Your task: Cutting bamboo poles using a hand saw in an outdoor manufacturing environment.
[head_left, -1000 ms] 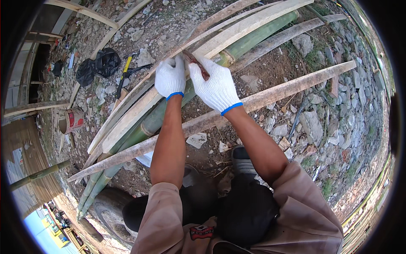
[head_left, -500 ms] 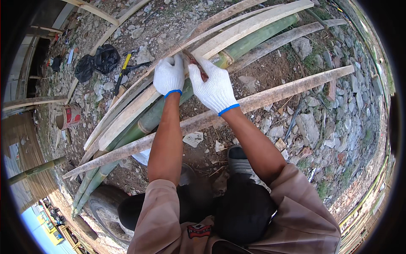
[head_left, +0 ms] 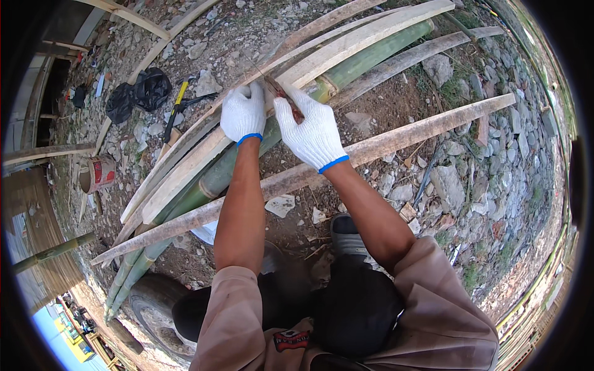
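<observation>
My left hand (head_left: 243, 113), in a white knit glove with a blue cuff, is closed at the middle of the bundle of wooden planks and green bamboo. What its fingers hold is hidden. Beside it, my right hand (head_left: 309, 128), gloved alike, closes on a thin reddish-brown thing (head_left: 297, 115) whose kind I cannot make out. A thin dark strand rises from between the hands. Under them run a pale plank (head_left: 365, 41) and a green bamboo pole (head_left: 377, 57). Nearer me, a long rough-edged plank (head_left: 396, 143) crosses the bamboo's lower left end.
A yellow-and-black handled tool (head_left: 176, 110) and black plastic bags (head_left: 151, 88) lie at the left on rubble. An open bucket (head_left: 98, 173) lies farther left. A tyre (head_left: 158, 309) stands near my legs; stones (head_left: 448, 185) cover the right side.
Both hands stay at the same spot on the bundle, with hardly any change in their grip. The whole view has shifted slightly.
</observation>
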The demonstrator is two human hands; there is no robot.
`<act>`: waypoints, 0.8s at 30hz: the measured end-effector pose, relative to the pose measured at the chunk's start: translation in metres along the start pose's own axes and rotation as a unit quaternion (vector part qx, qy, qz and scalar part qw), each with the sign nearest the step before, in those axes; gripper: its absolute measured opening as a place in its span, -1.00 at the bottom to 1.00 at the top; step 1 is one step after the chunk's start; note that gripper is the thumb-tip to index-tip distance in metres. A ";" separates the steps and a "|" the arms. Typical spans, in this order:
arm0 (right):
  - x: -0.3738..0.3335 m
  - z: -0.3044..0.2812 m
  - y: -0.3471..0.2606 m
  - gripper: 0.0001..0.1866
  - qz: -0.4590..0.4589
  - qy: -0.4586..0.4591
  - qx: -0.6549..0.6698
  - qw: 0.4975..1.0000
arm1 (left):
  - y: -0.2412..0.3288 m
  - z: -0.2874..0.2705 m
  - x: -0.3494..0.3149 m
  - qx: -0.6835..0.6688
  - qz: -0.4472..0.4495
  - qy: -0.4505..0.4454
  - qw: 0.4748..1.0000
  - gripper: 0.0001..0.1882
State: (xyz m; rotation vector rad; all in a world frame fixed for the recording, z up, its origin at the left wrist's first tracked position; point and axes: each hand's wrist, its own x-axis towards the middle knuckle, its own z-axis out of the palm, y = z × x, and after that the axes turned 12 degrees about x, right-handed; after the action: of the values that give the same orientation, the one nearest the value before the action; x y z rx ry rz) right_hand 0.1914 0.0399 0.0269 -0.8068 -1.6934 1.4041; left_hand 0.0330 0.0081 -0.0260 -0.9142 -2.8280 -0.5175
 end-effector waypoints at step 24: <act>-0.066 -0.038 -0.016 -0.56 0.026 0.014 0.022 0.999 | -0.003 -0.010 0.009 0.022 0.004 0.022 1.000 -0.49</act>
State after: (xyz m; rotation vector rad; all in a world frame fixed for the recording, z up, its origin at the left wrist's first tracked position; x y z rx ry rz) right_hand 0.2568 -0.0006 0.0349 -0.8482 -1.6241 1.4539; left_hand 0.0239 0.0074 -0.0157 -0.8958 -2.7836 -0.4658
